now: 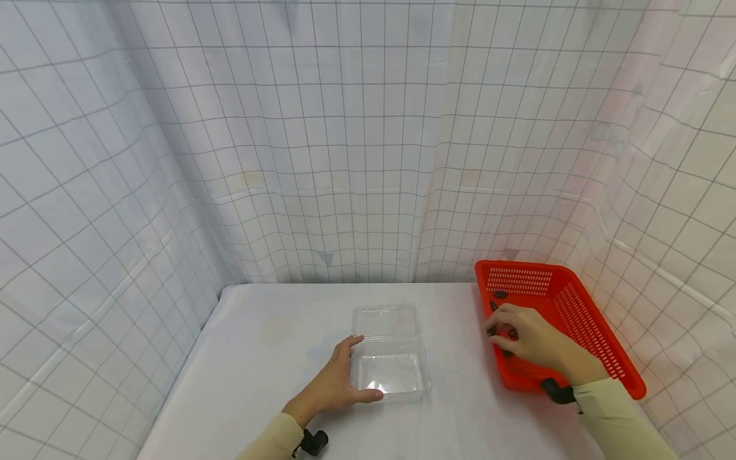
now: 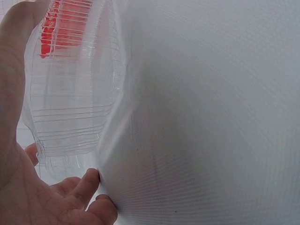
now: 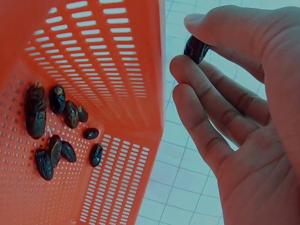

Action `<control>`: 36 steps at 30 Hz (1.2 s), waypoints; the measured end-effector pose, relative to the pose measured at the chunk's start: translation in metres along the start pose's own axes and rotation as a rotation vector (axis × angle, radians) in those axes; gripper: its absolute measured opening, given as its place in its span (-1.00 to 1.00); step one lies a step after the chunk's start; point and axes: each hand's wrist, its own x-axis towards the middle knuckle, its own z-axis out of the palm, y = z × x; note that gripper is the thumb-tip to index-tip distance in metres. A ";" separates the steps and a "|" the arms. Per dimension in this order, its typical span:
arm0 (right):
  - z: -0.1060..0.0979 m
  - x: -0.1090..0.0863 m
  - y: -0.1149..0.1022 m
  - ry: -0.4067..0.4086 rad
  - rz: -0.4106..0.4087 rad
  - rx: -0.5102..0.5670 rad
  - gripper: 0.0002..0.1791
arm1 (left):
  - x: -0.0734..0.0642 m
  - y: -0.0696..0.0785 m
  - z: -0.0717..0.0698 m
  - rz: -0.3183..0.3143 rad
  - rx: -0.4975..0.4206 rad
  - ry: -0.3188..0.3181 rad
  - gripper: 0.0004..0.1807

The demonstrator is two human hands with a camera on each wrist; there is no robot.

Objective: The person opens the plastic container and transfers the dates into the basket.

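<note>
In the right wrist view my right hand (image 3: 234, 89) pinches a dark, wrinkled date (image 3: 196, 49) between thumb and fingertips. The head view has this right hand (image 1: 535, 338) over the left side of a red plastic basket (image 1: 586, 326). Several more dates (image 3: 36, 112) lie on the basket's perforated floor. A clear plastic clamshell box (image 1: 424, 367) stands on the table, its lid (image 1: 385, 319) folded back away from me. My left hand (image 1: 333, 383) holds the box's left side, thumb along the near edge and fingers by the hinge. That box (image 2: 70, 84) fills the hand's span in the left wrist view.
White cloth covers the table (image 1: 276, 338). Gridded white curtains (image 1: 356, 140) hang behind it and on both sides. The basket stands at the right of the table, near the right curtain, with a gap of table between it and the box.
</note>
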 end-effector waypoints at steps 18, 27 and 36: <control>-0.013 -0.008 0.015 0.067 -0.026 -0.064 -0.64 | 0.001 -0.002 0.000 0.004 0.000 -0.001 0.48; -0.019 -0.014 0.025 0.071 0.021 -0.130 -0.63 | -0.001 0.000 -0.001 0.012 -0.005 -0.002 0.47; -0.021 -0.019 0.039 0.051 0.077 -0.157 -0.68 | -0.001 0.001 0.000 0.014 -0.003 0.012 0.47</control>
